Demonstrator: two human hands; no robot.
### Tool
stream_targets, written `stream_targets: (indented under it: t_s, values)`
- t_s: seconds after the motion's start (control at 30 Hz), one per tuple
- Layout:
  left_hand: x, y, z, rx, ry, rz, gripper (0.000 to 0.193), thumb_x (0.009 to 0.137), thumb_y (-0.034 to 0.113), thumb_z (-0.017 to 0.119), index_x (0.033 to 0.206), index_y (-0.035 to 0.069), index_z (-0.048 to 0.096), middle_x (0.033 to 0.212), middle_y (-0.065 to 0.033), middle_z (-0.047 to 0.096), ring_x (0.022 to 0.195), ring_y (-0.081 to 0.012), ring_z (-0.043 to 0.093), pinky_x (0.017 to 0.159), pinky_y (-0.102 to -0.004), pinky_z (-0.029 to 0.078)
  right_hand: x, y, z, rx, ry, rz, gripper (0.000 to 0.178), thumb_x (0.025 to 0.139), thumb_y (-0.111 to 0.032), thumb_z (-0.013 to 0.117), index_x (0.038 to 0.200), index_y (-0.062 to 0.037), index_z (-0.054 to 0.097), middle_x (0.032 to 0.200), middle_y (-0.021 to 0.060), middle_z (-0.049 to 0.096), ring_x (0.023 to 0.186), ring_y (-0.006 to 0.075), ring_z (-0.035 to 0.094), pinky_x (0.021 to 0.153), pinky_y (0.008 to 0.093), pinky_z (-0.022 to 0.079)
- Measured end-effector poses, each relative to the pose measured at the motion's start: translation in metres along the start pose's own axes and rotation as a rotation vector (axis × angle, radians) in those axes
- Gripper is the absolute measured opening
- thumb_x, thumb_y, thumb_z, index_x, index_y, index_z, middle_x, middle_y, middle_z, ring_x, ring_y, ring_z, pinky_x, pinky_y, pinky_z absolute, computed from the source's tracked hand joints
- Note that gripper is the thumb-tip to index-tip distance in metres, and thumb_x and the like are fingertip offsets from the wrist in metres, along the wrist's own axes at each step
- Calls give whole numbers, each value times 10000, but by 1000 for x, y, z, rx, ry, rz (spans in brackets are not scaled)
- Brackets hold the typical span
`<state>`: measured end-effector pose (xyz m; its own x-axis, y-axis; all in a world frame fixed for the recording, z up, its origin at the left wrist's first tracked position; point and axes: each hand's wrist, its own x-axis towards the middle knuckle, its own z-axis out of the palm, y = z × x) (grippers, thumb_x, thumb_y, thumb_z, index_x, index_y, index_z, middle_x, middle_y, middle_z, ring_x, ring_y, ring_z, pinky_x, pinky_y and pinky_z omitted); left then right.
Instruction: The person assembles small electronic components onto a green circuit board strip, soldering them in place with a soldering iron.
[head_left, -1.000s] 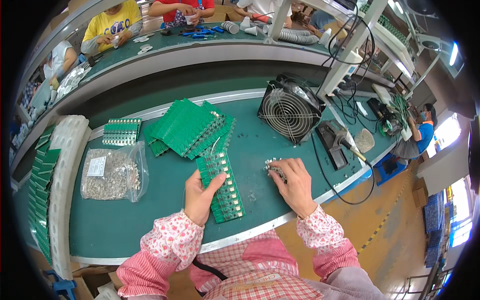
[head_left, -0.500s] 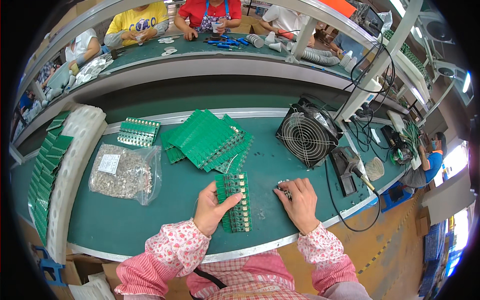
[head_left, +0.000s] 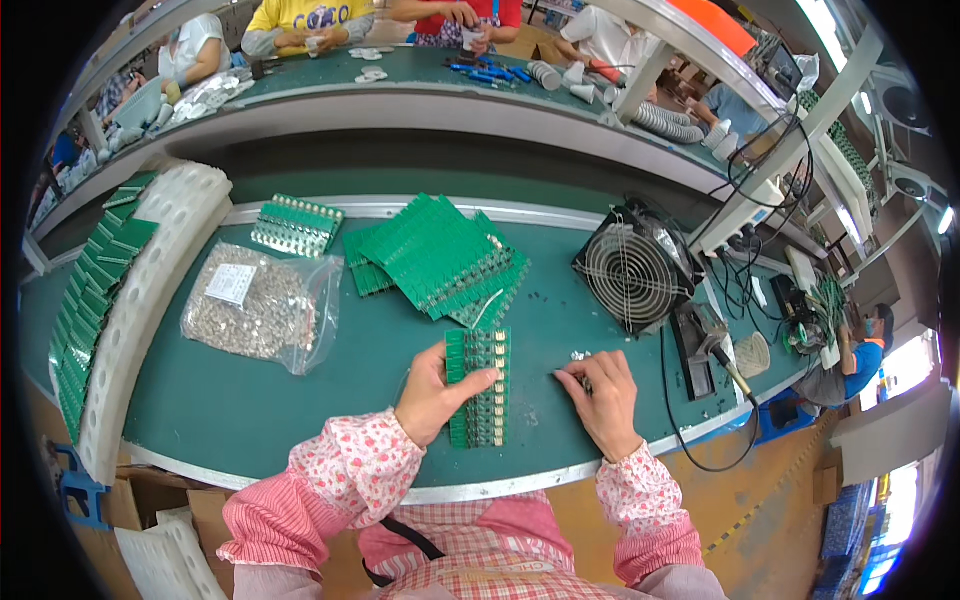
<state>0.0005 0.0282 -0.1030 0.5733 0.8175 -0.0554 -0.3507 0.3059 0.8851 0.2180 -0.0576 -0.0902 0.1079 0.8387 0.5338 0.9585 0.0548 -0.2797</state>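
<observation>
Compared with a second ago, the green board [head_left: 478, 405] points almost straight to twelve o'clock instead of leaning a little toward eleven. The left hand [head_left: 428, 395] is closed on it from the nine o'clock edge, thumb across the face and fingers behind. A row of light-coloured components runs down its three o'clock side.

At three o'clock from the board, the right hand [head_left: 607, 402] sits over some small pale parts [head_left: 579, 355], its fingers bunched close together (whether they pinch one, I cannot tell).

On the green-topped bench [head_left: 260, 410], an overlapping pile of boards [head_left: 430, 250] lies just beyond the held one at twelve o'clock. A clear bag of little pieces [head_left: 250, 305] rests at ten, with a white perforated foam block [head_left: 165, 285] past it. A black fan [head_left: 632, 275] stands at two o'clock.
</observation>
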Motion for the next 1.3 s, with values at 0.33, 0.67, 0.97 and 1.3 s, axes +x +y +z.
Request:
stream_targets:
  t_s: [0.33, 0.67, 0.97, 1.3]
  values:
    - [-2, 3, -2, 44, 80, -47, 229, 790, 37, 675, 989, -18, 577, 878, -60, 635, 754, -122, 615, 676, -280, 516, -3, 9, -20, -67, 35, 41, 167, 737, -60, 703, 897, -57, 657, 871, 57, 621, 790, 245, 558, 694, 342, 456]
    - [-6, 6, 0, 97, 62, -57, 192, 803, 59, 647, 977, -15, 615, 865, -57, 646, 750, -115, 615, 677, -276, 513, -9, 9, -15, -79, 17, -45, 184, 740, -73, 703, 921, -91, 669, 897, 27, 635, 809, 221, 570, 686, 319, 460]
    - [-4, 10, 1, 118, 28, -53, 186, 799, 59, 650, 966, -19, 626, 853, -55, 646, 743, -114, 611, 673, -284, 515, 5, -4, -5, -83, -71, -71, 129, 726, -109, 722, 845, -83, 681, 792, 31, 604, 735, 222, 537, 653, 334, 452]
    - [-6, 3, -2, 93, 31, -57, 171, 798, 55, 660, 952, -11, 624, 855, -52, 652, 747, -110, 614, 679, -282, 514, 15, 2, -10, 14, -233, -40, 109, 733, -148, 729, 808, -81, 687, 752, 37, 584, 710, 233, 517, 631, 341, 441]
